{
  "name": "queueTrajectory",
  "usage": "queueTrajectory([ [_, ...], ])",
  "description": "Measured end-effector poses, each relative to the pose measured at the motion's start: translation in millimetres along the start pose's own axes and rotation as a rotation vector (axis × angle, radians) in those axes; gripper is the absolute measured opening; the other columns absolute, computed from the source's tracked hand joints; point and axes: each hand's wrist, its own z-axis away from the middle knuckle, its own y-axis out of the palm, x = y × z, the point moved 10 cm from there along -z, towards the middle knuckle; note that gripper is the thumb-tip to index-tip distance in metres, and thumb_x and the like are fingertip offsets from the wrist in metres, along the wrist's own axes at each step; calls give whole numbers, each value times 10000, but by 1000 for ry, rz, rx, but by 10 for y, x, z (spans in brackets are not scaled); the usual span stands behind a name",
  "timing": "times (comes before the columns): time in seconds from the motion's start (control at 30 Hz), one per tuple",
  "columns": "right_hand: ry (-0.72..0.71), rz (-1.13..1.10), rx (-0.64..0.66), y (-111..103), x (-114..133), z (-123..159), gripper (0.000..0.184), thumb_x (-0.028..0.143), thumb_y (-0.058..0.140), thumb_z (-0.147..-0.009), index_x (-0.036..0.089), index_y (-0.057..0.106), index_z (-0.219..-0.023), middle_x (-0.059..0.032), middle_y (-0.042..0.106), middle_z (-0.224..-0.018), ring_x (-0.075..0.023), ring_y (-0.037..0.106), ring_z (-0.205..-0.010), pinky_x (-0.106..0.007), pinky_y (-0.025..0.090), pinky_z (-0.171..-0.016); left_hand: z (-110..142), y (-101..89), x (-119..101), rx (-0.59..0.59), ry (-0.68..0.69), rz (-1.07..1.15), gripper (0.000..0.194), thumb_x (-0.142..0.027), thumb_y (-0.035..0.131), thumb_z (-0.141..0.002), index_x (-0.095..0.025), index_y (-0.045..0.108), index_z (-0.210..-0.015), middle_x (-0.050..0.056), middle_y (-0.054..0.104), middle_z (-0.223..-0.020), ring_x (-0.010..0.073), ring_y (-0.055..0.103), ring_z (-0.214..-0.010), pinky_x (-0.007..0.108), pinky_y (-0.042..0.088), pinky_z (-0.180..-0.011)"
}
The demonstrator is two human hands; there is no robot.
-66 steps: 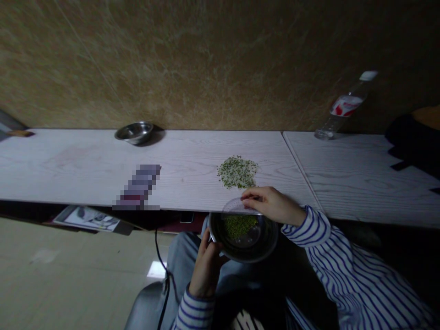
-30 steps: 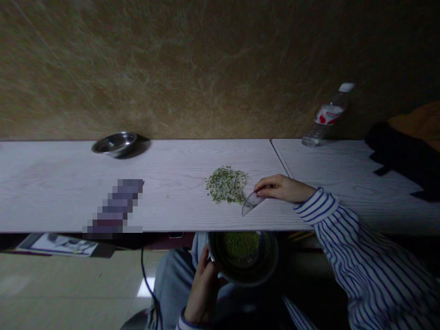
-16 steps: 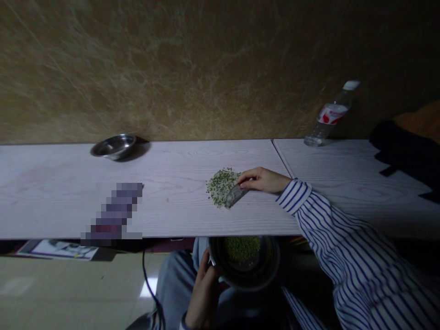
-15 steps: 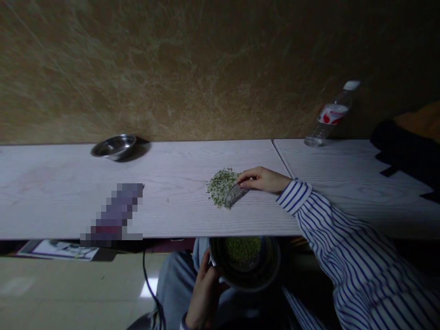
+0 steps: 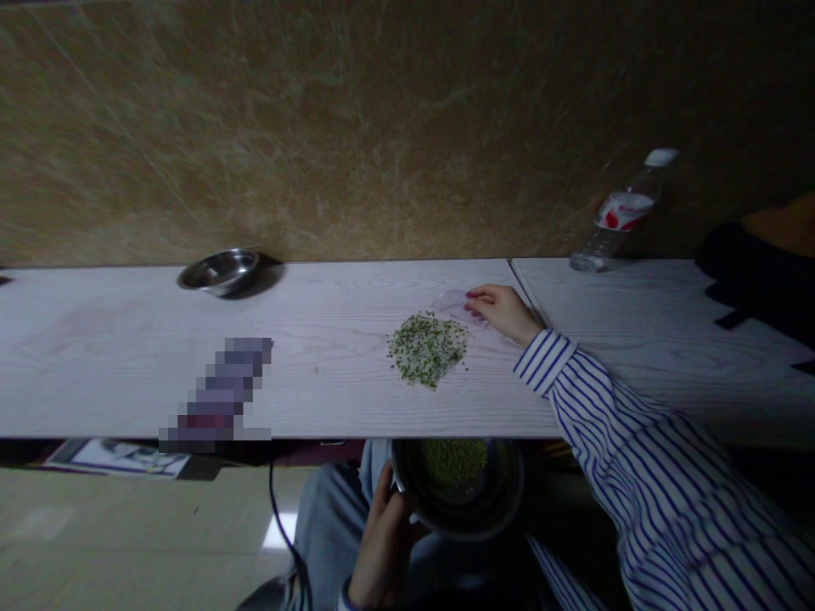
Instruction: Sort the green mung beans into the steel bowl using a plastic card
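Observation:
My right hand pinches a clear plastic protractor by its edge, just above the tabletop or on it; I cannot tell which. In front of it, a flat round patch of mung beans mixed with white grains lies on the white wood-grain table. Below the table's front edge, over the lap, my left hand grips a metal bowl by its left rim. Green mung beans cover part of the bowl's bottom. The table edge hides the bowl's far rim.
An unheld steel bowl stands near the wall at the left. A blurred-out purple object lies at the front left. A plastic bottle stands at the back right, beside dark cloth. A black cable hangs below the table.
My right hand took the protractor from over the held bowl to the patch's near right side, then to its far right edge. The patch looks more spread out. My left hand keeps the bowl.

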Motion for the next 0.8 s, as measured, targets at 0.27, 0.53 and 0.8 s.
queueTrajectory([
  [0.27,43,-3,108,230,-19,14,112,49,667,-779,140,720,-817,-56,759,-723,-148,701,-662,-273,582,-675,2,-2,3,2,5,-5,841,-270,695,-755,-221,378,-1532,144,677,-1289,282,644,-1047,339,533,-747],
  [0.53,64,-23,219,310,25,166,105,57,694,-772,143,740,-810,-46,766,-711,-143,716,-675,-249,584,-671,12,-3,-12,0,1,0,863,-255,682,-751,-218,355,-1548,144,672,-1304,272,643,-1039,371,533,-821],
  [0.8,8,17,305,351,100,357,94,137,734,-755,157,766,-842,-42,771,-736,-158,718,-713,-280,584,-702,25,11,-32,0,23,0,789,-276,716,-731,-273,478,-1482,119,677,-1289,308,627,-1112,359,543,-766],
])
